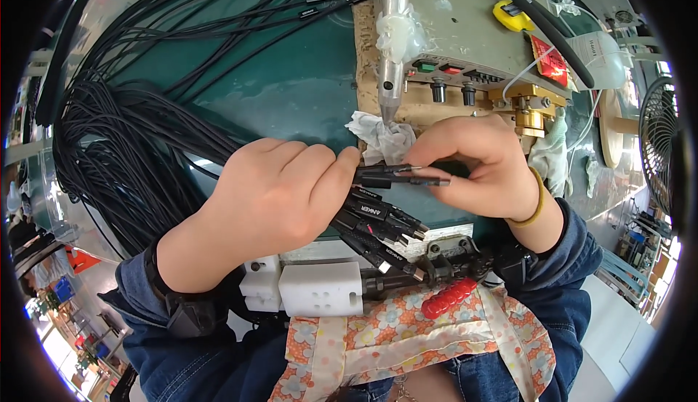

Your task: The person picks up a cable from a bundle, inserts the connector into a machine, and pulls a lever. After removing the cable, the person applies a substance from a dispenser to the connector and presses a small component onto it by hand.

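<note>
My left hand [280, 209] is closed around a bunch of black cables. Their plug ends [378, 220], with dark housings and metal tips, fan out below and to the right of its fingers. Two more black plugs [385, 177] stick out to the right near its fingertips. My right hand [487, 173] has thumb and forefinger bent around the tips of these two, in a pinch. From the left hand, the cables [138, 129] run back to a large heap on the left. A crumpled white tissue [385, 137] lies just beyond the plugs, under a pointed metal nozzle [390, 97].
Behind my right hand stands a grey control box [465, 46] with knobs and switches; blue-and-black cutters [542, 24] lie on top. A brass fitting [534, 107] sits beside it. Close to my body are a white block fixture [320, 289] and a red coiled grip [448, 299].
</note>
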A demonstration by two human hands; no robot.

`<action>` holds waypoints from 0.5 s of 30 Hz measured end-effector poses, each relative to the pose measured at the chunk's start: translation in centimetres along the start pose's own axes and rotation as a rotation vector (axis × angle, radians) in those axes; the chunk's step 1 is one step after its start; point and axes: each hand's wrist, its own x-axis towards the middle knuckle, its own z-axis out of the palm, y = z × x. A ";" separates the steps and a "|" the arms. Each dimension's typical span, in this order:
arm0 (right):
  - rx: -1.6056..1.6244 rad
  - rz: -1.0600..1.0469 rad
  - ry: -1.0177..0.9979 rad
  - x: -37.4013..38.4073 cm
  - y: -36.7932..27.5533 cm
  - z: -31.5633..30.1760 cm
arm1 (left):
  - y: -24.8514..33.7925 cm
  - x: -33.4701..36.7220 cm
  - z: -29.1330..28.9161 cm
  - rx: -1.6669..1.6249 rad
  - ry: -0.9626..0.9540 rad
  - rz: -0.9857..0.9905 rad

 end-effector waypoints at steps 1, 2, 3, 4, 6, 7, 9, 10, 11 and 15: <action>0.002 0.002 0.000 -0.1 0.3 0.2 | -0.1 0.0 0.2 -0.002 -0.001 -0.001; 0.193 0.114 0.059 -0.1 0.6 0.6 | -0.1 0.1 0.5 0.005 0.044 0.007; 0.384 0.225 0.118 -0.2 0.8 1.0 | -0.2 0.1 0.8 0.012 0.089 0.016; 0.574 0.336 0.178 -0.2 1.0 1.2 | -0.3 0.1 1.0 0.020 0.135 0.024; 0.625 0.371 0.206 0.2 1.1 1.5 | -0.1 0.2 0.6 0.025 0.116 0.016; 0.676 0.405 0.235 0.3 1.0 1.6 | 0.0 0.3 0.3 0.032 0.097 0.008; 0.727 0.441 0.261 0.5 1.2 1.6 | -0.1 0.2 0.4 0.036 0.077 -0.003; 0.703 0.440 0.262 0.6 1.3 1.6 | -0.2 0.2 0.5 0.042 0.107 0.010; 0.679 0.439 0.263 0.6 1.4 1.6 | -0.4 0.2 0.6 0.048 0.137 0.023; 0.644 0.487 0.323 1.0 1.1 2.0 | -0.7 0.1 1.4 0.079 0.208 0.036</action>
